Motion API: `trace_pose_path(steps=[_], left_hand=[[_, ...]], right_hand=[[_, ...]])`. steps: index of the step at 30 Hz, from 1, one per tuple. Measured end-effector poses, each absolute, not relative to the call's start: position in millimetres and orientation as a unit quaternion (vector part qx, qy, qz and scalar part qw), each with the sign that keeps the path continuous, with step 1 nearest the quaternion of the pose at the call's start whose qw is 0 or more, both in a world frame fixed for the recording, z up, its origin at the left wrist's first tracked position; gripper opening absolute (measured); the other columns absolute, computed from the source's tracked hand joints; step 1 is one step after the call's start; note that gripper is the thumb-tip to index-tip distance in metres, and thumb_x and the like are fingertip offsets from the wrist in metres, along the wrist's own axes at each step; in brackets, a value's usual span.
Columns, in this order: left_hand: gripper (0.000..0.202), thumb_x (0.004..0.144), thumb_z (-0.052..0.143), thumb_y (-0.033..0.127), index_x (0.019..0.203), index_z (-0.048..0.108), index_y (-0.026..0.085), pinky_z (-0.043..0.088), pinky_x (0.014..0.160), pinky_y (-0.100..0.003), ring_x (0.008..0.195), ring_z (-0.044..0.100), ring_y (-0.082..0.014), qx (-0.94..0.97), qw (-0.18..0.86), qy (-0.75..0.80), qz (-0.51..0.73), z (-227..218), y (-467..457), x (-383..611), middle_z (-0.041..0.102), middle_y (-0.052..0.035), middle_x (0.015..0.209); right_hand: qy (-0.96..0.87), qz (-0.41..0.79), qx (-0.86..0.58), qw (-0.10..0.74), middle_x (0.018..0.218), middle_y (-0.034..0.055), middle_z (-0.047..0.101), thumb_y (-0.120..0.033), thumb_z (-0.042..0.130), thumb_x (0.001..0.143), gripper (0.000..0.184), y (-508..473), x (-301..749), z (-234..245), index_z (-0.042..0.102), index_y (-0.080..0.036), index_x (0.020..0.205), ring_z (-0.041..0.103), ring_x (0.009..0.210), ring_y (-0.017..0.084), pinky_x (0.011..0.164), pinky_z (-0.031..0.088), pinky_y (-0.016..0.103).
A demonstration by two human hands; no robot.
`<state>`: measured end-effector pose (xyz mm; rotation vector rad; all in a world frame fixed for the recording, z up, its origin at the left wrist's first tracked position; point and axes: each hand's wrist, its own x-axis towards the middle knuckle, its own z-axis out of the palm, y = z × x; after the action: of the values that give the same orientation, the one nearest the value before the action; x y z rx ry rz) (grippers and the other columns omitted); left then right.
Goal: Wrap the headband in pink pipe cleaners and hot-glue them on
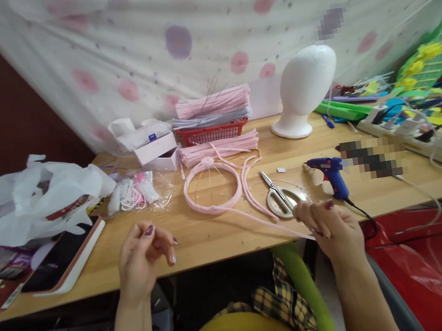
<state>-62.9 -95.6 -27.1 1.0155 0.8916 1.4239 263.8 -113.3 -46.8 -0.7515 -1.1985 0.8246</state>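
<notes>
On the table before me lies a ring wrapped in pink chenille stem (216,210), with a pink rosette (207,162) at its top and thin wires across its inside. A long pink tail (268,223) runs from the ring's lower edge to my right hand (328,224), whose fingers are curled closed at its end. My left hand (145,255) hovers at the table's front edge, fingers loosely bent and apart, holding nothing visible. Scissors (278,201) lie just beyond my right hand, beside loose curved pink stems (251,194).
A blue glue gun (332,174) with a cord rests at right, near a power strip (427,144). A white foam head (307,90) stands behind. Stem bundles lie around a red basket (212,132). Bagged beads (136,192), a plastic bag (44,196) and a phone (59,259) are at left.
</notes>
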Motion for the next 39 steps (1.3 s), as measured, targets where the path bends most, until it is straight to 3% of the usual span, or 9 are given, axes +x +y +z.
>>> trace_pose_path(steps=[4,7,9,13,19,26,31,36,39], left_hand=[[0.031,0.083,0.068,0.037,0.072,0.045,0.019,0.049,0.038,-0.022,0.040,0.061,-0.0132,0.427,0.582,0.346,0.600,-27,-95,-48,0.073,-0.0003,0.067],[0.033,0.087,0.063,0.042,0.074,0.042,0.021,0.046,0.033,-0.021,0.037,0.060,-0.0131,0.443,0.672,0.263,0.532,-32,-101,-17,0.070,0.0015,0.066],[0.030,0.091,0.058,0.043,0.078,0.042,0.021,0.039,0.029,-0.016,0.031,0.050,-0.0077,0.435,0.720,0.204,0.501,-35,-108,1,0.065,0.0048,0.063],[0.020,0.095,0.052,0.042,0.090,0.045,0.023,0.029,0.028,-0.013,0.029,0.033,-0.0048,0.436,0.758,0.176,0.451,-36,-121,16,0.057,0.0078,0.054],[0.019,0.097,0.049,0.039,0.091,0.049,0.021,0.017,0.034,-0.014,0.033,0.021,-0.0042,0.491,0.709,0.226,0.453,-31,-129,19,0.040,0.0116,0.042],[0.024,0.095,0.052,0.044,0.091,0.051,0.020,0.022,0.037,-0.015,0.033,0.028,-0.0045,0.533,0.655,0.340,0.413,-18,-134,27,0.043,0.0114,0.041],[0.017,0.094,0.051,0.035,0.087,0.052,0.020,0.029,0.039,-0.017,0.035,0.036,-0.0063,0.584,0.602,0.417,0.349,-1,-130,27,0.048,0.0095,0.042],[0.012,0.091,0.053,0.027,0.081,0.056,0.020,0.030,0.038,-0.017,0.035,0.040,-0.0069,0.626,0.548,0.460,0.311,7,-124,26,0.052,0.0078,0.042],[0.014,0.090,0.056,0.027,0.079,0.058,0.020,0.030,0.038,-0.017,0.035,0.041,-0.0070,0.631,0.536,0.463,0.316,8,-122,30,0.053,0.0071,0.041]], right_hand=[[-0.544,0.276,-0.484,0.627,0.051,-0.0023,0.039,-0.045,0.054,0.097,0.057,-111,250,-45,0.038,-0.019,0.048,0.038,0.052,0.012,0.056,0.029,0.030],[-0.630,0.286,-0.459,0.557,0.061,-0.0004,0.051,-0.045,0.046,0.100,0.047,-115,214,-34,0.051,-0.020,0.062,0.047,0.060,0.014,0.059,0.035,0.028],[-0.682,0.304,-0.428,0.510,0.069,0.0006,0.056,-0.042,0.040,0.103,0.039,-120,190,-27,0.055,-0.020,0.074,0.051,0.065,0.014,0.063,0.038,0.028],[-0.707,0.322,-0.403,0.483,0.075,0.0000,0.055,-0.037,0.031,0.106,0.036,-130,171,-21,0.050,-0.021,0.079,0.051,0.070,0.014,0.068,0.038,0.027],[-0.726,0.340,-0.386,0.456,0.076,-0.0005,0.052,-0.032,0.030,0.105,0.030,-137,184,-24,0.047,-0.021,0.083,0.048,0.069,0.014,0.067,0.038,0.028],[-0.793,0.202,-0.400,0.412,0.074,0.0016,0.055,-0.020,0.037,0.098,0.018,-139,190,-18,0.051,-0.019,0.087,0.049,0.065,0.016,0.062,0.035,0.029],[-0.846,0.080,-0.405,0.337,0.074,0.0065,0.058,-0.012,0.033,0.094,0.023,-136,200,-15,0.052,-0.018,0.082,0.050,0.068,0.019,0.064,0.037,0.031],[-0.876,0.052,-0.411,0.248,0.070,0.0061,0.059,-0.014,0.036,0.094,0.023,-130,208,-16,0.053,-0.019,0.079,0.052,0.068,0.020,0.067,0.039,0.032],[-0.868,0.046,-0.421,0.258,0.065,0.0046,0.057,-0.015,0.035,0.095,0.026,-127,208,-21,0.051,-0.019,0.076,0.050,0.063,0.019,0.064,0.037,0.032]])
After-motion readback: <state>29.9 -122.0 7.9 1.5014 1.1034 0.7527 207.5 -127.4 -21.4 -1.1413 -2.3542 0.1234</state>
